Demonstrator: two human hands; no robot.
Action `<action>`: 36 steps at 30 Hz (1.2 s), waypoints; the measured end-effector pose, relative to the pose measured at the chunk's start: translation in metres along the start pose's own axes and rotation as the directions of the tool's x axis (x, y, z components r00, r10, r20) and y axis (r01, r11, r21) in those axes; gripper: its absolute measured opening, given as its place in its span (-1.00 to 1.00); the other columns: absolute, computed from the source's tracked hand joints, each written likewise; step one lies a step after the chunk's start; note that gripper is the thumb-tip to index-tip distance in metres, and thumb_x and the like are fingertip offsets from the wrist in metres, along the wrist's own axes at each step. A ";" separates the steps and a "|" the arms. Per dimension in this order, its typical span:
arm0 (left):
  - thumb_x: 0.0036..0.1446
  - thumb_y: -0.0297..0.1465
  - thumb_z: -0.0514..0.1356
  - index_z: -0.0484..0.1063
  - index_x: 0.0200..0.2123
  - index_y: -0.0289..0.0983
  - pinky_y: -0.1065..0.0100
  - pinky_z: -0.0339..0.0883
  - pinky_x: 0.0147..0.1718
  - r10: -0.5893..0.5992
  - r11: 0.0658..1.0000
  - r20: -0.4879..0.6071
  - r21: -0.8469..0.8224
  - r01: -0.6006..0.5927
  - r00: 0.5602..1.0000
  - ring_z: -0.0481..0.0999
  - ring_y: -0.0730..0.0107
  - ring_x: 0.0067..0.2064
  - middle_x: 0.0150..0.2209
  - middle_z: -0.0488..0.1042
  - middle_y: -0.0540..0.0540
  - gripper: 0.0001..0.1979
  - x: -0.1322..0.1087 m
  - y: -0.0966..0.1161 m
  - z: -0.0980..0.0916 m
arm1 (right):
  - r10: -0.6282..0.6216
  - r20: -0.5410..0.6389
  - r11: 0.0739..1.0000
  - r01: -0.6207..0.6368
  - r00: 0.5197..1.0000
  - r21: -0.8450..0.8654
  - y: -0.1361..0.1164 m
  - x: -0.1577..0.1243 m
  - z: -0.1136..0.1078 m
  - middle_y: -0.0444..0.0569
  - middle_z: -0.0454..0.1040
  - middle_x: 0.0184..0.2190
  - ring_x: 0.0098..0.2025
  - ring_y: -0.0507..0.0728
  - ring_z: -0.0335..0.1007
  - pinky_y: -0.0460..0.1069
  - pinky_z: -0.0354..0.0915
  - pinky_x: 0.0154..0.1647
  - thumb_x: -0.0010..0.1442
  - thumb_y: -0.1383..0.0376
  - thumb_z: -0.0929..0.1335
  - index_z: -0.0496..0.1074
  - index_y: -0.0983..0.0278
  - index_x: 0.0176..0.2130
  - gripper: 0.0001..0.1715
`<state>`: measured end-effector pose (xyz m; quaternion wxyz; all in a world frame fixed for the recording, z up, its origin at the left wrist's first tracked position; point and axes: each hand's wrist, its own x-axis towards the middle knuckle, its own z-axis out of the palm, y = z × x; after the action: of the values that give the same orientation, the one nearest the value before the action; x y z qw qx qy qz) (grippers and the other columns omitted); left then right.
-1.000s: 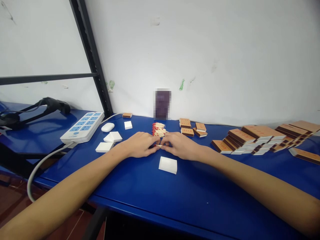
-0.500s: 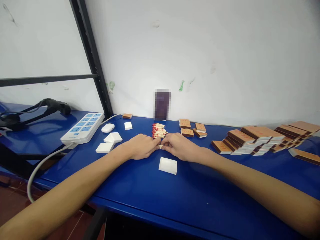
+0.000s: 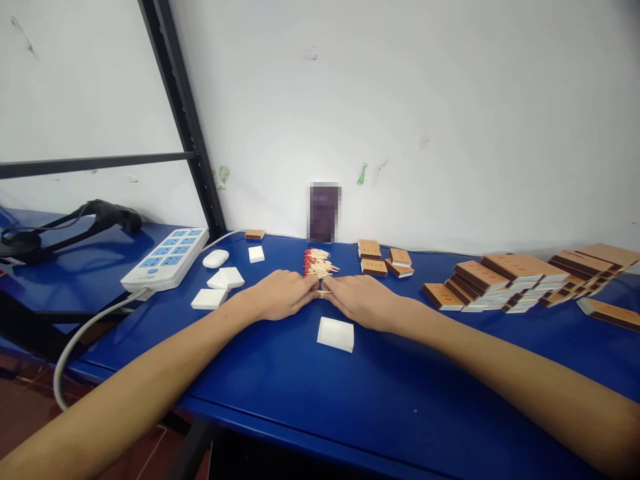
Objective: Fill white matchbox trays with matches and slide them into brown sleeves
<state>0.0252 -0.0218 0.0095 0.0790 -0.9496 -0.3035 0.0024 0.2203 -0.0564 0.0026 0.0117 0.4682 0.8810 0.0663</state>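
At far L, a black strapped device [image 3: 107,215] lies on blue beside the dark metal frame [image 3: 186,127]. Next, a white power strip [image 3: 167,259] w/ blue socket panels, its thick cord [image 3: 75,350] looping down off its near end. Just R of it, a white mouse [image 3: 216,259]; near that, plain white boxes [image 3: 209,299], some overlapping, plus one small matchbox [image 3: 255,235] back by the wall.

L hand [image 3: 281,295], palm down, low over the blue surface [image 3: 300,393]: grip narrow, thumb + fingers closed on one end of some pale sticks [image 3: 321,293]. These sit btwn the two hands, level; prob. matches, but fingers cover most of them. Just behind, a match pile [image 3: 320,264], red heads mostly to L. Behind that, a pixelated dark panel [image 3: 324,213] upright at the wall. In front of the hands, apart from them, a single white tray [image 3: 336,335].

R hand [image 3: 361,300] mirrors L: grip narrow too, fingertips on the sticks' other end. Beyond it, four loose matchboxes [image 3: 374,267] nr the wall, two of them touching at an angle. Farther R, stepped matchbox stacks [image 3: 520,265], brown sides showing, w/ a lone box [image 3: 611,313] at the R edge.
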 end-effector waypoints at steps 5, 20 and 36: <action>0.37 -0.13 -0.19 0.28 -0.11 -0.29 0.29 0.25 -0.41 -0.011 1.000 0.020 -0.002 0.011 1.000 0.53 0.16 -0.35 -0.35 0.51 -0.15 -0.59 0.000 0.001 -0.002 | 0.008 0.029 1.000 -0.009 1.000 0.025 0.000 0.001 -0.001 0.11 0.52 -0.26 -0.30 0.18 0.47 -0.02 0.11 -0.44 0.41 0.21 0.07 0.28 0.34 -0.11 -0.66; 0.38 -0.20 -0.21 0.26 -0.08 -0.30 0.22 0.32 -0.37 -0.031 0.997 0.043 0.070 0.028 0.999 0.56 0.08 -0.34 -0.33 0.53 -0.21 -0.62 0.001 0.003 0.001 | 0.015 0.045 0.999 -0.016 0.999 0.041 -0.004 -0.003 -0.007 0.14 0.50 -0.14 -0.24 0.21 0.48 0.01 0.16 -0.40 0.38 0.26 0.11 0.29 0.36 -0.10 -0.70; 0.39 -0.22 -0.23 0.25 -0.02 -0.35 0.21 0.30 -0.37 0.032 0.999 0.023 0.044 -0.033 0.999 0.53 0.11 -0.39 -0.37 0.51 -0.22 -0.59 -0.002 0.006 -0.003 | -0.003 0.088 0.996 -0.005 0.996 0.092 -0.001 -0.006 -0.018 0.16 0.51 -0.24 -0.30 0.18 0.45 0.00 0.16 -0.39 0.38 0.24 0.10 0.31 0.35 -0.17 -0.69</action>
<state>0.0272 -0.0284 0.0113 0.0966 -0.9523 -0.2889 0.0208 0.2211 -0.0636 0.0197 0.0288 0.4711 0.8816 0.0051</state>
